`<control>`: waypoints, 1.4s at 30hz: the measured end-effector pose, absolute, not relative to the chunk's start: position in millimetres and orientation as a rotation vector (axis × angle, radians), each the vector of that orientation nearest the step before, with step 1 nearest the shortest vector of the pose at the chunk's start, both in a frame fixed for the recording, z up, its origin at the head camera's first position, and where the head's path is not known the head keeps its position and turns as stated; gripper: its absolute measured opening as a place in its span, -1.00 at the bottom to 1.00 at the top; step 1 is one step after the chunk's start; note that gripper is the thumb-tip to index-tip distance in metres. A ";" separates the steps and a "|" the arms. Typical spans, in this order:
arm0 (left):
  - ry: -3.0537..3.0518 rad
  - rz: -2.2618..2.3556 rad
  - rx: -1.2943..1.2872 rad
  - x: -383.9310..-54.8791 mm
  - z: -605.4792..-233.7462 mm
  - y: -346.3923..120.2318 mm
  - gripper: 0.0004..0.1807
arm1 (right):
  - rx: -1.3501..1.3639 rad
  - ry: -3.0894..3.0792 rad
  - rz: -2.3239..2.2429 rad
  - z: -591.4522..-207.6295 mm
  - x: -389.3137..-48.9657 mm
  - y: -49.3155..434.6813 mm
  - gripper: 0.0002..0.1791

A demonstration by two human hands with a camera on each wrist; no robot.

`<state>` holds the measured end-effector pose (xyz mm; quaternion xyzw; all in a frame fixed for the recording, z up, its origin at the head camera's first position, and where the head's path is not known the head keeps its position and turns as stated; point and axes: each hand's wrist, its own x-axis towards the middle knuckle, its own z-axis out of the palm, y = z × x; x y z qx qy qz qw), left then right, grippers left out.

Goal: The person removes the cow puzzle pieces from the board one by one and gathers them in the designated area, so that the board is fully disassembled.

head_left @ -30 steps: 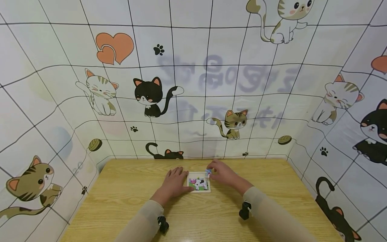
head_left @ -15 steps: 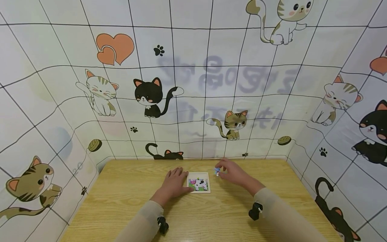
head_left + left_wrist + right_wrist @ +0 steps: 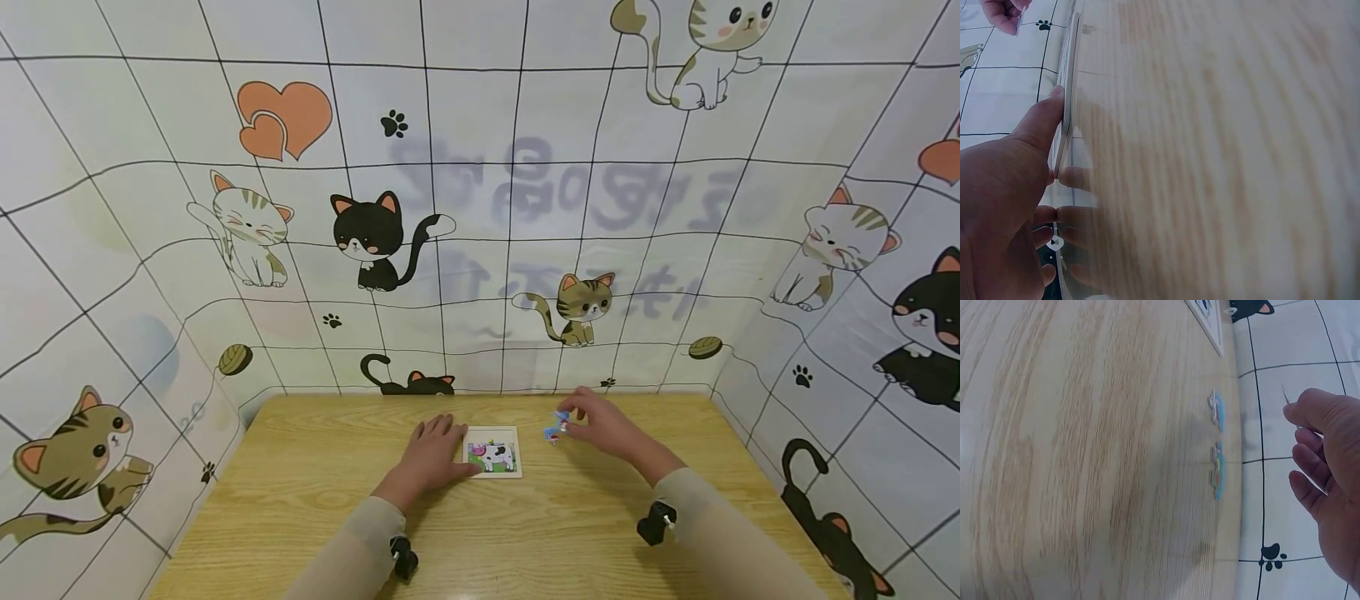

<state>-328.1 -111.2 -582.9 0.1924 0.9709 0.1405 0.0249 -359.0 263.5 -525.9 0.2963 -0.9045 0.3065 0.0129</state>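
A small jigsaw frame [image 3: 492, 454] with a pale border and a cow picture lies on the wooden table. My left hand [image 3: 432, 454] rests flat along its left side, thumb on the lower left corner. In the left wrist view, the left thumb [image 3: 1044, 122] lies against the frame's edge. To the right of the frame, my right hand [image 3: 603, 423] pinches a small blue jigsaw piece [image 3: 562, 418] between thumb and fingertips; the right wrist view shows this piece edge-on. Another blue piece [image 3: 551, 434] shows just below it.
In the right wrist view, two cut-out pieces, one pinkish and blue [image 3: 1216, 411] and one multicoloured [image 3: 1217, 470], lie on the table near its far edge. Cloth walls [image 3: 480, 250] printed with cats surround the table [image 3: 315, 483] at the back and sides.
My right hand has moved right, away from the frame's upper right corner, pinching a blue piece. A second blue piece now shows beside the fingers. The left hand and frame stay put.
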 end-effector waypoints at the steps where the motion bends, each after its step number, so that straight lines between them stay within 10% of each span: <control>1: 3.003 0.434 0.596 -328.1 -583.0 -111.4 0.00 | 0.921 -2.819 0.952 -525.6 -359.1 266.1 -0.73; 42: 2.997 0.435 0.596 -328.3 -584.0 -112.1 0.01 | 0.616 -2.996 0.987 -531.4 -359.8 329.6 -0.73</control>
